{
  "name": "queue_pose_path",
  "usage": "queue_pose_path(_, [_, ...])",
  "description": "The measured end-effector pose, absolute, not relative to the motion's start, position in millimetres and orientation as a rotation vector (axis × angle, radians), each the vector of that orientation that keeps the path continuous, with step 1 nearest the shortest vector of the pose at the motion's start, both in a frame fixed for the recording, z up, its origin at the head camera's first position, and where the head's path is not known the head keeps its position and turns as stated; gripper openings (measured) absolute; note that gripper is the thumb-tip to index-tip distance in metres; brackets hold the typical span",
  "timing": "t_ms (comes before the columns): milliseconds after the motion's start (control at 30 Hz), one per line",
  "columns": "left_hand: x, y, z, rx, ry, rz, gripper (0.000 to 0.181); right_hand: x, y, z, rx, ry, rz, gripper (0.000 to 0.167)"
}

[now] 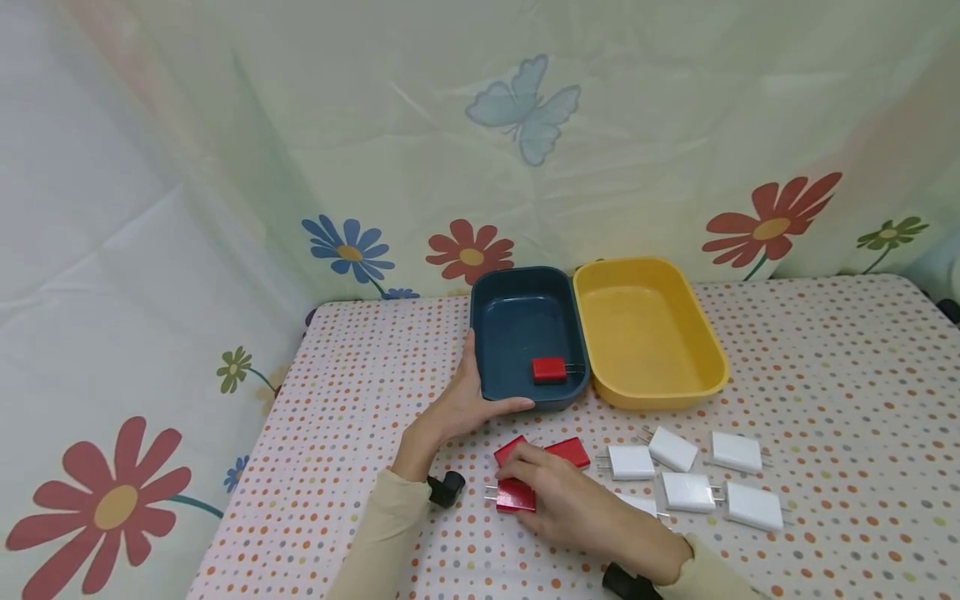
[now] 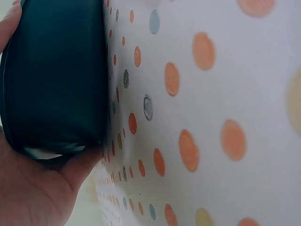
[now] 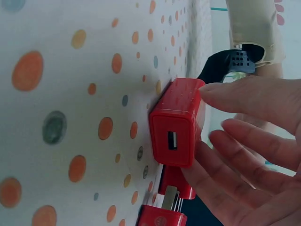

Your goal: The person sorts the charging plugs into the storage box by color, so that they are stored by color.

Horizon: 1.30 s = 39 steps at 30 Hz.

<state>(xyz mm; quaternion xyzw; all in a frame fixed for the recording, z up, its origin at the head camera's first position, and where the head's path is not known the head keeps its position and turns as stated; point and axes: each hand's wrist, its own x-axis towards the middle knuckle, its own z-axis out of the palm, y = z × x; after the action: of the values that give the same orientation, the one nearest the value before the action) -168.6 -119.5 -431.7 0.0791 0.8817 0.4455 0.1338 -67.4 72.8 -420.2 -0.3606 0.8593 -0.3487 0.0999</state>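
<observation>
My left hand (image 1: 465,398) grips the near left corner of a dark blue bin (image 1: 491,333), its thumb along the front rim. In the left wrist view, the bin's side (image 2: 56,80) fills the space between thumb and fingers. My right hand (image 1: 566,500) pinches a red USB charger (image 1: 517,497) on the table, thumb on the near side and a finger on the far side. The right wrist view shows that charger's USB port end (image 3: 171,139). Two other red chargers, one left (image 1: 507,448) and one right (image 1: 567,452), lie just beyond the hand. Another red charger (image 1: 549,370) lies inside the blue bin.
A yellow bin (image 1: 645,333) stands against the blue bin's right side. Several white chargers (image 1: 737,452) lie scattered to the right of my right hand, one partly hidden behind it. A dotted cloth (image 1: 360,367) covers the table; a flowered curtain (image 1: 622,167) hangs behind.
</observation>
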Motion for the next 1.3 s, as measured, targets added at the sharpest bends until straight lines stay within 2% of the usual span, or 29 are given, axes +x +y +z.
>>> queue_pose_path(700, [-169.2,-120.4,-430.0,0.239,2.544,1.307,0.139,-65.7,73.6,-423.7,-0.989,2.462,-0.955,0.042])
queue_pose_path(1067, [-168.6,-122.1,-432.4,0.232,2.533,1.315,0.141,-75.8,73.7,-455.7,-1.145,2.515,-0.939,0.042])
queue_pose_path(1300, [-168.2,-120.5,-431.6,0.239,2.526,1.328,0.14,-68.8,74.3,-431.9,-1.016,2.46,-0.924,0.042])
